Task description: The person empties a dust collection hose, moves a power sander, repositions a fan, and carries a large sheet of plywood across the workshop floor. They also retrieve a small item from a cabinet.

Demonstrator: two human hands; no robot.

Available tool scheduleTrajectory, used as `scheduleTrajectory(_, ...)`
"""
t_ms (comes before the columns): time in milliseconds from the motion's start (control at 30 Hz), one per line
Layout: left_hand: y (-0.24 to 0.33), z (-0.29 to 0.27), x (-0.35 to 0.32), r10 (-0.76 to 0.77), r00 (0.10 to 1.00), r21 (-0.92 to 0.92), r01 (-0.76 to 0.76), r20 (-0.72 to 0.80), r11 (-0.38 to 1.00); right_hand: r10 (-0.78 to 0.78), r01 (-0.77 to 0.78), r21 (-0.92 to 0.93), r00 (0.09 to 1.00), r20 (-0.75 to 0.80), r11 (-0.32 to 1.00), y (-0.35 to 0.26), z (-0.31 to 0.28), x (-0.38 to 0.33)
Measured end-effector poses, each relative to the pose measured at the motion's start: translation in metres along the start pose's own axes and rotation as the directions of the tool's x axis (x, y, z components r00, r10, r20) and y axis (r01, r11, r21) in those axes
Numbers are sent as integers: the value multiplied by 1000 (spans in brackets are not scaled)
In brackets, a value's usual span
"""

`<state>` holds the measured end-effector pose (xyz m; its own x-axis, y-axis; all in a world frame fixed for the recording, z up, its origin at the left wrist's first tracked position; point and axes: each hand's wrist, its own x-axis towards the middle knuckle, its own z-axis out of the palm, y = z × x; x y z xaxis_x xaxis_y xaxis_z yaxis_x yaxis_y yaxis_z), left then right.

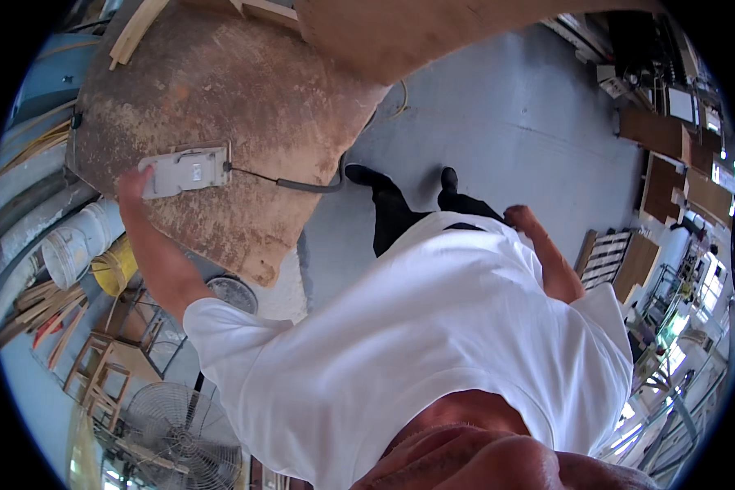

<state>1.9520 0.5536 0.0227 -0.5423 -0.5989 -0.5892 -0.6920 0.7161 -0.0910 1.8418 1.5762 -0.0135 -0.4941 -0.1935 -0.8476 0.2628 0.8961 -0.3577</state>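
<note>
My left hand (133,183) reaches out over the worn brown board at the left and is closed round the near-left end of a flat, light grey, box-shaped corded device (186,172). The device lies on the board (245,196); its exact kind is not clear. From its right end a dark cord (310,187) runs across the board and over its right edge. Down at my right side, near the hip, my right hand (521,217) is curled with bent fingers. Nothing shows in it.
Wood strips (137,33) lie on the board's far left. A larger brown panel (433,33) spans the top. Left of the board stand a white bucket (73,249) and a yellow bucket (116,265). A wire-caged fan (180,441) is at lower left, a slatted wooden piece (604,260) at right.
</note>
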Motion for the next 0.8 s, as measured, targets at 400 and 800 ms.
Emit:
scheduleTrajectory(400,143,85,-232,4,999,-995,40,41,87,95,-102,204,995,43,974,-51,-8,61)
scheduleTrajectory(800,465,150,-453,268,959,-993,-114,-98,44,-200,188,163,978,63,968,51,-28,87)
